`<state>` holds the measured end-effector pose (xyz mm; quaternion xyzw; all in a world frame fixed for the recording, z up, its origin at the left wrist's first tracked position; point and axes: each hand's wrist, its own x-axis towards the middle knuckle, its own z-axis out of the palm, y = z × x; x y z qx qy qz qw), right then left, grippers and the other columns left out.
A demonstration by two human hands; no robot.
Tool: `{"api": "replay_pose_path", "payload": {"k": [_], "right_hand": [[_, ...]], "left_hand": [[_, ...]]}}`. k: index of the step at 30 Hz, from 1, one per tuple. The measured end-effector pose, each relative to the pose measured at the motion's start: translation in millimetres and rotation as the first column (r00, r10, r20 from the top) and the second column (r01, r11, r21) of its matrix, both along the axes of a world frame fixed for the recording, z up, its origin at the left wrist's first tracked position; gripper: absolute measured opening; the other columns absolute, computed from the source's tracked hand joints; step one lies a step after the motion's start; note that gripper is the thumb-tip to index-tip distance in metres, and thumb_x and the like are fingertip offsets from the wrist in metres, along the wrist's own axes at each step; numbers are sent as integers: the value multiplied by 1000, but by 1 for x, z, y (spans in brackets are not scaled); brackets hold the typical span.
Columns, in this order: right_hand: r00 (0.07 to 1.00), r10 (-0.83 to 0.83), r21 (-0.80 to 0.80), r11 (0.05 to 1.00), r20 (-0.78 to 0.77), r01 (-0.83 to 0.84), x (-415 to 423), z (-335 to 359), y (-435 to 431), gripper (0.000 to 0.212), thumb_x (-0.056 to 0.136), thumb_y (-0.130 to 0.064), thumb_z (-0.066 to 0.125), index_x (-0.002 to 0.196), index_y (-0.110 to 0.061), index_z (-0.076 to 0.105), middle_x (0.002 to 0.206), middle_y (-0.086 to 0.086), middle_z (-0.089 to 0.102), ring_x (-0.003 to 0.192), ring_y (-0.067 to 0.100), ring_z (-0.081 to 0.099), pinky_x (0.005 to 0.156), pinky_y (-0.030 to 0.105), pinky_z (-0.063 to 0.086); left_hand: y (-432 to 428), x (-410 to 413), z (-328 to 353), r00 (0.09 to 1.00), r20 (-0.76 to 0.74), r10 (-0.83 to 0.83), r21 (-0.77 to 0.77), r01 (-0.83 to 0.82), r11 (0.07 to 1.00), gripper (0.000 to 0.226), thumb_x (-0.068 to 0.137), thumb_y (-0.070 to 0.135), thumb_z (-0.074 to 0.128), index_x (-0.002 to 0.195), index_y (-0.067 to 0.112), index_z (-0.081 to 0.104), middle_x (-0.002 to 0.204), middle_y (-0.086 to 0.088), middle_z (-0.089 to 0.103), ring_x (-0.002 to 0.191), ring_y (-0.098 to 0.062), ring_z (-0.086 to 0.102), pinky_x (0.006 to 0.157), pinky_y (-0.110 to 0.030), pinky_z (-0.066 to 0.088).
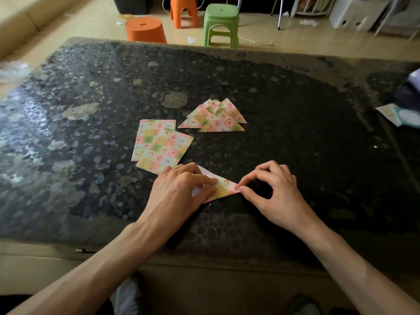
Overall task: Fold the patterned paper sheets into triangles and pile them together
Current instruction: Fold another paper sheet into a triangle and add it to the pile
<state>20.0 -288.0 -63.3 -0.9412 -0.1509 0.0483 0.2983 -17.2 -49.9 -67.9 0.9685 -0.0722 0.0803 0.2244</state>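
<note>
A person's two bare hands worked on a dark, speckled counter [295, 137], seen from above. Between them, near the counter's front edge, lay a half-folded sheet [225, 189] of patterned paper: small checks in pink, yellow and green with tiny pictures, its plain white underside showing at the upper edge. The left hand [181, 192] lay over the sheet's left part, fingers fairly straight and pressing it flat. The right hand [272, 189] pinched the sheet's pointed right corner between thumb and forefinger, the other fingers curled loosely above.

Farther back, near the middle of the counter, sat a pile of folded triangles [213, 118] in the same pattern, overlapping and fanned with their points away from the person. Just left of the pile lay the unfolded sheets [159, 146], flat and overlapping at a slight angle; there appeared to be two, though the overlap made the count uncertain.

Beyond the counter stood a green stool [220, 23] and an orange stool [145, 30] on the floor.
</note>
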Motion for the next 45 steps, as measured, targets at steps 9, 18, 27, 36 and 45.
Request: {"api": "replay_pose_path", "payload": {"k": [9, 18, 27, 36, 45], "right_hand": [[1000, -13, 10, 1000, -13, 13, 1, 1, 0, 8, 86, -47, 76, 92, -41, 74, 109, -21, 49, 116, 3, 39, 98, 29, 28], [999, -20, 13, 1000, -28, 20, 1, 1, 0, 8, 86, -46, 77, 92, -41, 74, 109, -20, 49, 115, 3, 40, 97, 28, 28], [999, -6, 54, 999, -52, 9, 1, 4, -1, 9, 84, -45, 79, 86, -47, 70, 107, -24, 47, 114, 2, 41, 99, 29, 32], [998, 28, 71, 997, -57, -24, 4, 4, -8, 8, 82, -46, 80, 89, -43, 78, 107, -24, 50, 113, -1, 43, 98, 27, 36], [998, 33, 51, 998, -58, -30, 5, 4, -8, 6, 81, -48, 80, 87, -47, 76, 108, -25, 49, 112, 0, 44, 95, 26, 39]], "left_hand": [[0, -2, 2, 1000, -1, 0, 7, 0, 1000, 32, 91, 62, 56, 110, 46, 77, 95, 19, 62, 89, -5, 58, 79, -28, 40], [0, 0, 3, 1000, -23, 1, -3, -1, 1000, 32, 89, 62, 58, 108, 46, 77, 95, 20, 63, 92, -5, 59, 81, -27, 43], [-1, 0, 8, 1000, -27, 4, -17, -5, 1000, 24, 92, 58, 62, 106, 46, 78, 91, 19, 61, 86, -5, 59, 78, -31, 48], [-3, -2, 11, 999, -31, 12, -8, -12, 1000, 29, 87, 62, 68, 108, 45, 78, 96, 17, 62, 91, -8, 59, 79, -29, 44], [-3, -3, 12, 1000, -28, 12, 8, -11, 1000, 30, 86, 63, 67, 109, 46, 77, 97, 18, 61, 91, -8, 58, 75, -25, 35]]}}
